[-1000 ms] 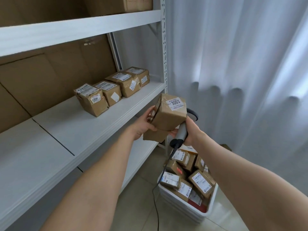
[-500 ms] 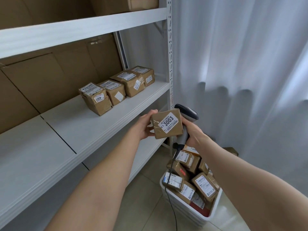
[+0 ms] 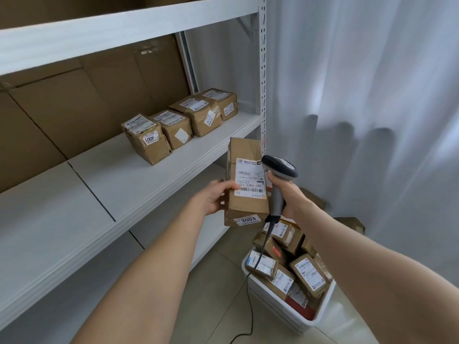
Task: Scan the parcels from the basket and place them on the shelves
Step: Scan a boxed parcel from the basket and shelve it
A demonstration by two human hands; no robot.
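Two grips work at centre frame: the left grip point(image 3: 213, 197) holds the parcel point(image 3: 244, 202) up-left of the basket point(image 3: 320, 319), and the right grip point(image 3: 291, 194) clasps the scanner point(image 3: 279, 167) beside it. Scanning seems in hand; next, aim at the barcode point(image 3: 250, 191), then shelve. Stickers read "3003" here and "4001" on a shelved box point(image 3: 146, 142).

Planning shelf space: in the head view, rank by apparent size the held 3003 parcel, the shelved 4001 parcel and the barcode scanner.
3003 parcel (nearer the camera, so unsure)
4001 parcel
barcode scanner
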